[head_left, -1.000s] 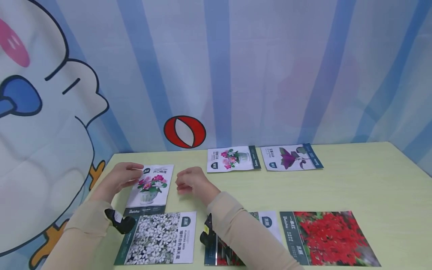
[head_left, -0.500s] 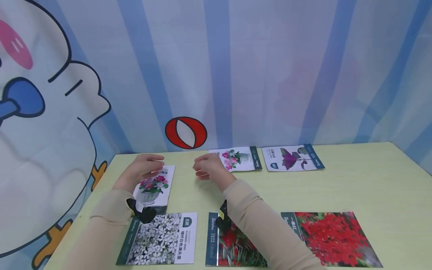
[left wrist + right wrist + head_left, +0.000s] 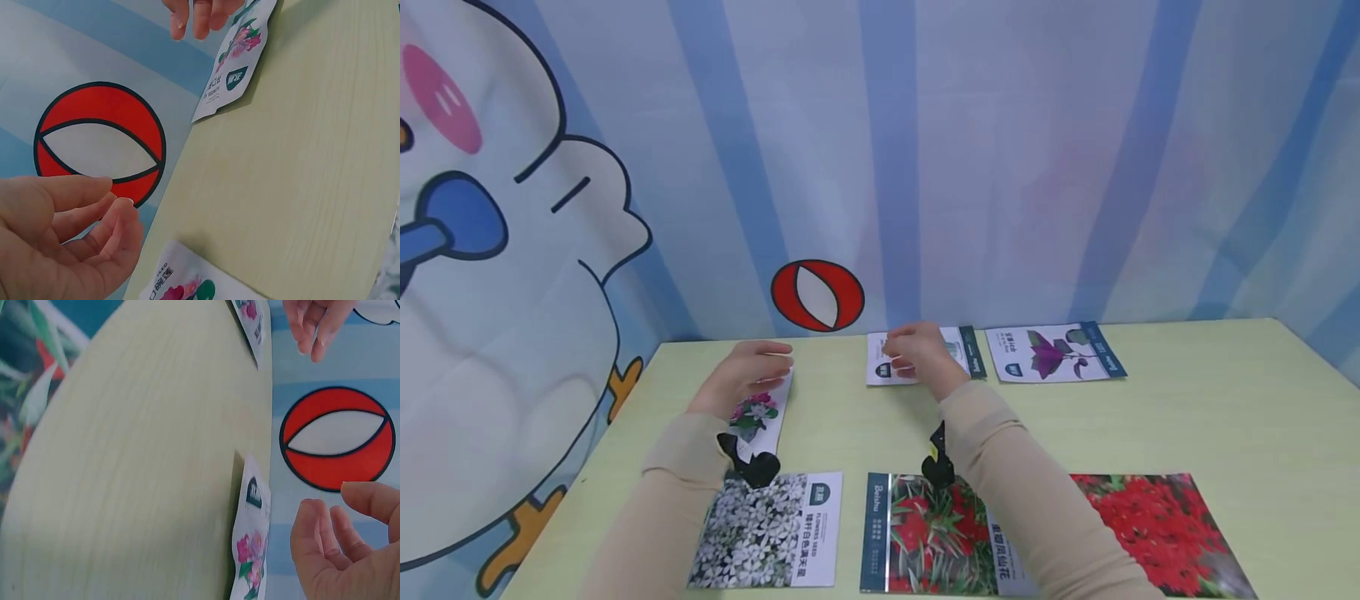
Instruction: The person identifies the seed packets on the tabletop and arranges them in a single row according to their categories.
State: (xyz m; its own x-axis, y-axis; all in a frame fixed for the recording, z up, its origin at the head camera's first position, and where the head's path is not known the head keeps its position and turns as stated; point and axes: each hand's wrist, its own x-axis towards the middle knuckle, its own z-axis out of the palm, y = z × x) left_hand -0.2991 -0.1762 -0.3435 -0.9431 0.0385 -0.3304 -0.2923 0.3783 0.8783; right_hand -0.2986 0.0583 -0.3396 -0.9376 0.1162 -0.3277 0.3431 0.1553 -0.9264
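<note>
My left hand (image 3: 741,379) hovers over a seed packet with pink flowers in a pot (image 3: 763,421) at the table's left. Its fingers are loosely bent, with nothing between thumb and fingertips in the left wrist view. Over a similar pink-flower seed packet (image 3: 877,367) by the back edge is my right hand (image 3: 925,358), fingers relaxed and holding nothing. The right wrist view shows a gap between thumb and fingers, with that packet (image 3: 251,544) lying beside the hand. Each hand partly hides the packet beneath it in the head view.
A purple-flower seed packet (image 3: 1052,354) lies at the back. Along the front are larger packets: white flowers (image 3: 752,533), red flowers with green leaves (image 3: 932,533), and dense red flowers (image 3: 1161,525), partly behind the right sleeve. A striped cloth (image 3: 1000,167) hangs behind the table (image 3: 1225,400).
Both hands have moved rightward; the right has gone from the table's left part to over the back pink-flower packet, the left from its packet's left edge to above it. The packets lie as before.
</note>
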